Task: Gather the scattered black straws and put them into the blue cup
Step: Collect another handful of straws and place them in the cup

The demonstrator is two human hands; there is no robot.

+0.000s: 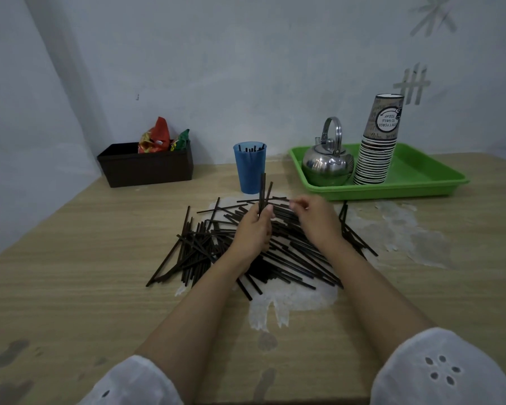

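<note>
A large pile of black straws [205, 247] lies scattered on the wooden table, spreading under both my forearms. My left hand [253, 229] grips a few black straws [264, 190] that stand upright above the pile. To its right, my right hand [313, 217] hovers over the pile with its fingers curled; whether it pinches a straw I cannot tell. Behind my hands stands the blue cup [249, 168], with several straw ends showing at its rim.
A green tray [421, 176] at the back right carries a steel kettle [326, 162] and a tall stack of paper cups [377, 147]. A dark box [146, 168] with snack packets stands at the back left. The wall is close behind.
</note>
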